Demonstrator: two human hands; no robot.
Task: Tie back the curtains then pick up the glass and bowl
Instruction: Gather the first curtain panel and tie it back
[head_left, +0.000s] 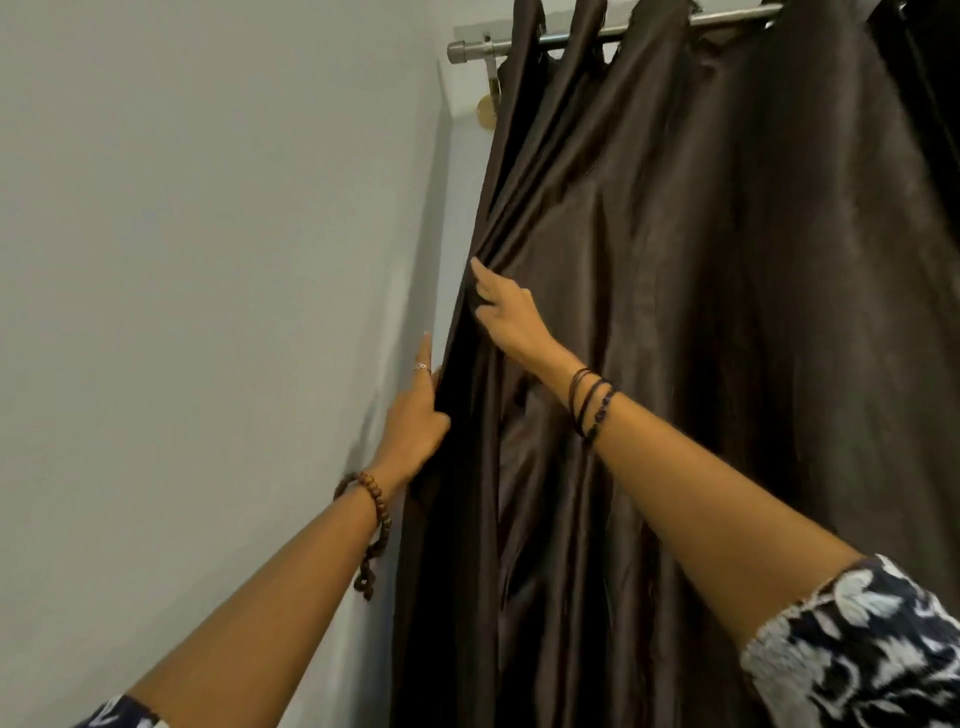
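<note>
From the head view, a dark brown curtain (701, 312) hangs from a metal rod (519, 45) beside a pale wall (208, 260). The left hand (415, 421) sits at the curtain's wall-side edge, fingers tucked behind the fabric and gripping it, index finger pointing up. The right hand (506, 317), higher up, pinches a fold. Both wrists wear bracelets. Glass and bowl aren't in sight.

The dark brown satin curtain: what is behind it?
Only the metal rod and a brass wall knob show at the dark brown satin curtain top; everything behind is covered.
</note>
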